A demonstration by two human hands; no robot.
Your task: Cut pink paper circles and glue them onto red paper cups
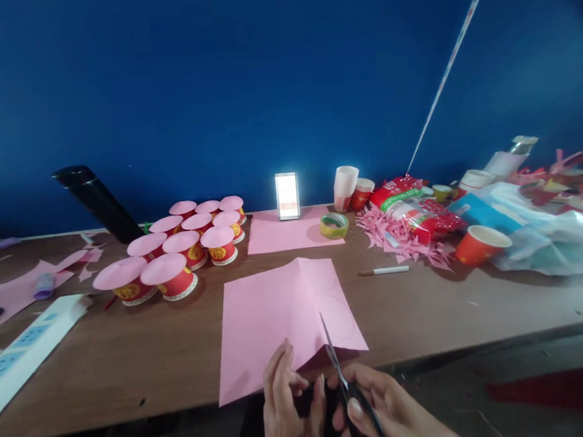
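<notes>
A pink sheet of paper (278, 312) lies on the brown table (132, 363), with faint circles drawn on its right part. My left hand (284, 405) pinches the sheet's near edge. My right hand (379, 405) is wrapped around black-handled scissors (340, 375). Their blades point up and away, into the sheet's near right edge.
Several upturned red cups with pink paper discs (174, 253) stand back left. Behind the sheet lie another pink sheet (283, 236), a tape roll (334, 225) and a pen (384, 270). Cups, pink scraps (397, 241) and plastic bags crowd the right. A white power strip (26, 350) lies at left.
</notes>
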